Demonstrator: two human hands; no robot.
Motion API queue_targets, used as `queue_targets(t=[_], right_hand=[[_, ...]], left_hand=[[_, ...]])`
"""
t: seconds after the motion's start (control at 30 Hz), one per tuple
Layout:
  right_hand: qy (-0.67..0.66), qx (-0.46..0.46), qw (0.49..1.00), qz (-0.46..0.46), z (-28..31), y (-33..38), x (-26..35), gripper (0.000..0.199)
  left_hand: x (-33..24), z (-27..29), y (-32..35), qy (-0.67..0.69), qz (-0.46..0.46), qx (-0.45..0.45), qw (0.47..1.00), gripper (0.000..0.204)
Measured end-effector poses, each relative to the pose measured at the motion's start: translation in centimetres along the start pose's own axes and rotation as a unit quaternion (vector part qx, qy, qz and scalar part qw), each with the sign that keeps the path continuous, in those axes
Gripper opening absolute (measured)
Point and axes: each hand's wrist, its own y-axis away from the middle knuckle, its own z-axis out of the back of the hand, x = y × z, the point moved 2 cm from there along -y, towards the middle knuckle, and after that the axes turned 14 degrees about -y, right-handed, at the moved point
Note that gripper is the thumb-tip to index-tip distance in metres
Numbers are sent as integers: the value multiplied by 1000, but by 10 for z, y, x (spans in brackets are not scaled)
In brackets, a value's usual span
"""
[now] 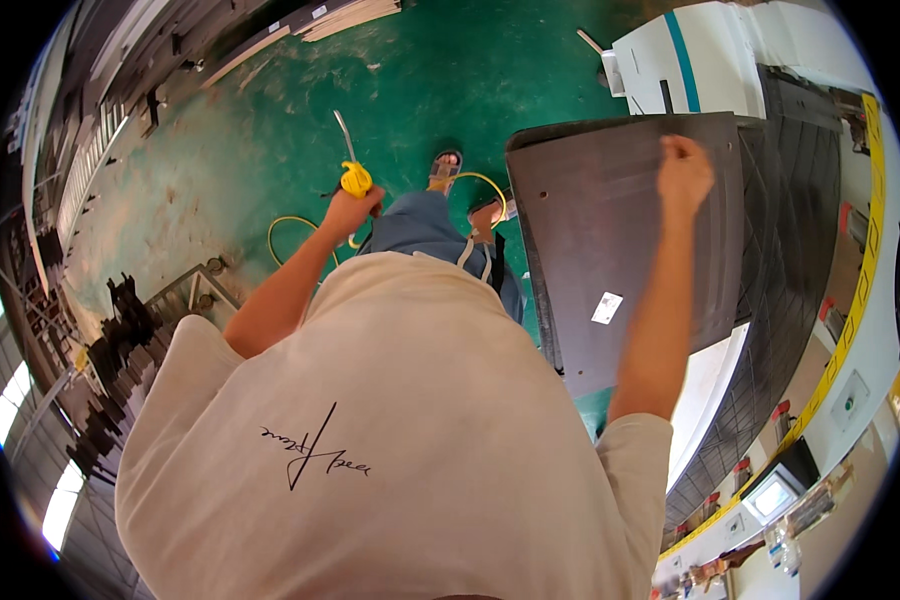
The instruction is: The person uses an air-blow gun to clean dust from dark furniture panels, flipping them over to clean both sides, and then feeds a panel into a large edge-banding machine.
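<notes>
My left hand [348, 212] is wrapped round a yellow air blow gun [355, 179] with a long bent metal nozzle, which points away from me over the floor. A thin yellow hose [493, 180] loops around near my legs. On the right, my right hand [684, 178] is over the far part of a flat dark grey panel [630, 230]. Its fingers are curled together; whatever they hold, if anything, is hidden. A small white label [606, 308] is stuck on the panel, and small holes show near its corners.
The panel lies on a dark stack beside a black ribbed surface [790, 220] of a machine with a yellow-edged rail [863, 290]. A white machine housing [680, 60] stands at the far right. Long boards [350, 18] lie on the green floor [240, 130]; dark metal racks stand left.
</notes>
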Motion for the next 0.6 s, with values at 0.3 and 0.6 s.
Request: queue_targets(t=[0.3,0.6], right_hand=[[-209,207,956,13,-114,234,149,6],[-100,-92,989,-48,-28,144,54,7]], left_hand=[[-8,12,-61,-228,-97,-5,969,42],[-248,-52,0,-304,-318,18,898,52]])
